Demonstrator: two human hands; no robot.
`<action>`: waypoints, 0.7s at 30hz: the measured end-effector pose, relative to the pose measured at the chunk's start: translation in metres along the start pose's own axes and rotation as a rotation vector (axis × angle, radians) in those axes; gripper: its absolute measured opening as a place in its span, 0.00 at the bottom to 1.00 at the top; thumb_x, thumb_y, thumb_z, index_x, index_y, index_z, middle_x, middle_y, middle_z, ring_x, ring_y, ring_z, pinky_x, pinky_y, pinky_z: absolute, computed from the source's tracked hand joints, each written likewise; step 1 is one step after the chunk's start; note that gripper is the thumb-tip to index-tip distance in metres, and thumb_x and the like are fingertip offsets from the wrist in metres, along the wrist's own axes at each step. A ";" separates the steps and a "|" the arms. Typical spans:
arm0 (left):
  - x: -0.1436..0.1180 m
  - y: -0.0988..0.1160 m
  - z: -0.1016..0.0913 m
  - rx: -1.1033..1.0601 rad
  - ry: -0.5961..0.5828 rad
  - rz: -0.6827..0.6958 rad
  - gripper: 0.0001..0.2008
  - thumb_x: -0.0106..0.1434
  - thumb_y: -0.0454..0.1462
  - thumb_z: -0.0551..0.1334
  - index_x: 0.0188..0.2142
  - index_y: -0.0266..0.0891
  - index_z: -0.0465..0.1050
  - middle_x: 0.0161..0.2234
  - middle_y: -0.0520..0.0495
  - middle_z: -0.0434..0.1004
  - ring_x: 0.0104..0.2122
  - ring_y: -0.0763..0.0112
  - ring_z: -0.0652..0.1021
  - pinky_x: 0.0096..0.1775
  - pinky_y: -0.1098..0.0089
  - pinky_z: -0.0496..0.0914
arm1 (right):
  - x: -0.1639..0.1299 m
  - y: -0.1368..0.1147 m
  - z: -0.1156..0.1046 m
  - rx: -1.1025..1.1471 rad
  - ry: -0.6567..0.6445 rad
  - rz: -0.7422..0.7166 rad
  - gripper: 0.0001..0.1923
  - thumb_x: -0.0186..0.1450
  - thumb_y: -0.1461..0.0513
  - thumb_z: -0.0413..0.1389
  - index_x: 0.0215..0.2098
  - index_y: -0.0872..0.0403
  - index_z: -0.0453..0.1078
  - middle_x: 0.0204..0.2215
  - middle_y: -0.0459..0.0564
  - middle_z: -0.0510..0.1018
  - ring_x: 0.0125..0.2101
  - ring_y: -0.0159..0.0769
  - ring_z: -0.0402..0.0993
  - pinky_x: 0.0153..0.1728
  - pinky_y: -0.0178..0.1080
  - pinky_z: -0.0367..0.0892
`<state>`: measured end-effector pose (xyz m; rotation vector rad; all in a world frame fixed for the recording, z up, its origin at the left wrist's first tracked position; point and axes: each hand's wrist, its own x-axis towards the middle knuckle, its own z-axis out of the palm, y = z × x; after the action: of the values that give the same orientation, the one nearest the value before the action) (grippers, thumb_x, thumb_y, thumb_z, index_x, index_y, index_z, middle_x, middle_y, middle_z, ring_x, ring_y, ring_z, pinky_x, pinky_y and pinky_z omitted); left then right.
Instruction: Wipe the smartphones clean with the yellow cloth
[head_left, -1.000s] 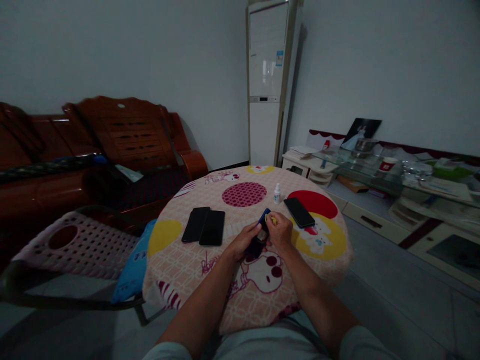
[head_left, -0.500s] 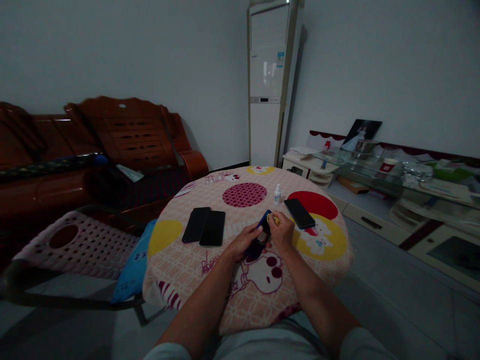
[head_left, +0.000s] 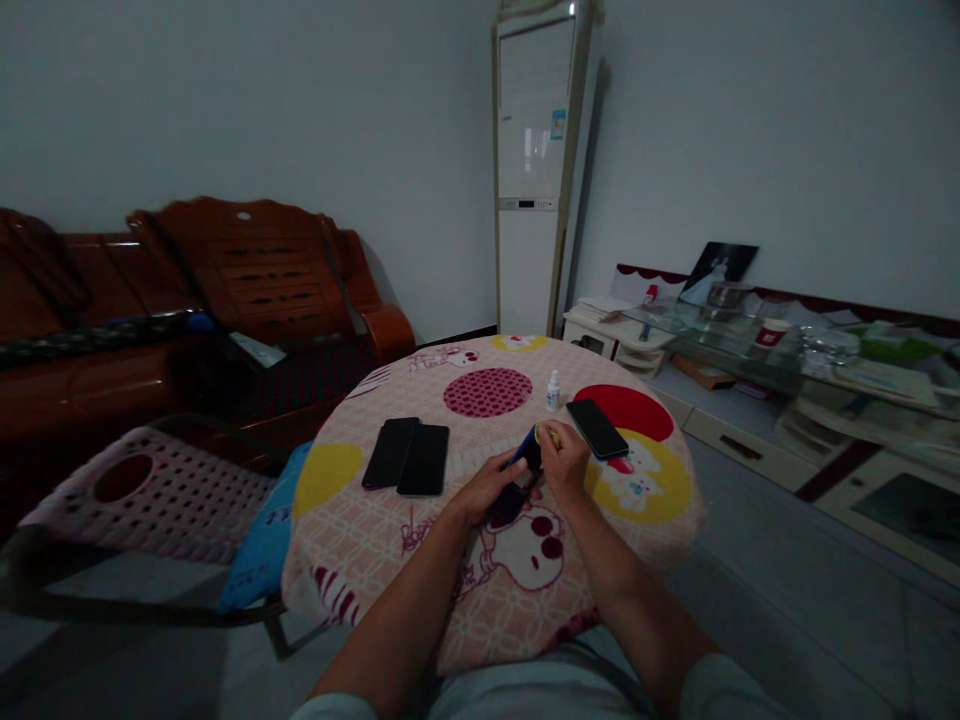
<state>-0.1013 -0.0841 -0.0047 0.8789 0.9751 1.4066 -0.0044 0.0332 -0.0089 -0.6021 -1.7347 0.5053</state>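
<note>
Little has shifted since a second ago: both hands stay together over the middle of the worktop (head_left: 645,500), only nudged slightly. My left hand (head_left: 491,487) grips a dark blue phone (head_left: 519,480), tilted up off the cloth, while my right hand (head_left: 564,462) pinches a small yellow cloth (head_left: 550,434) against its top edge. Two black phones (head_left: 409,455) lie left of it, another phone (head_left: 597,427) and a small bottle (head_left: 553,390) beyond. Pressing hard could lever it from my grip.

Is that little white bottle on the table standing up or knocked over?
Upright. The bottle stands on its base on the table, cap on top, just left of the lone phone.
</note>
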 end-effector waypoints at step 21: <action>-0.007 0.007 0.000 -0.098 0.013 -0.015 0.29 0.58 0.46 0.66 0.54 0.34 0.64 0.34 0.40 0.76 0.27 0.65 0.78 0.29 0.67 0.72 | 0.004 0.006 0.000 0.030 -0.018 0.160 0.11 0.62 0.59 0.52 0.28 0.55 0.74 0.25 0.49 0.78 0.26 0.35 0.73 0.30 0.35 0.65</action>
<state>-0.1029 -0.0909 0.0018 0.7891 0.9128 1.4368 -0.0041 0.0401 -0.0093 -0.7201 -1.7008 0.6487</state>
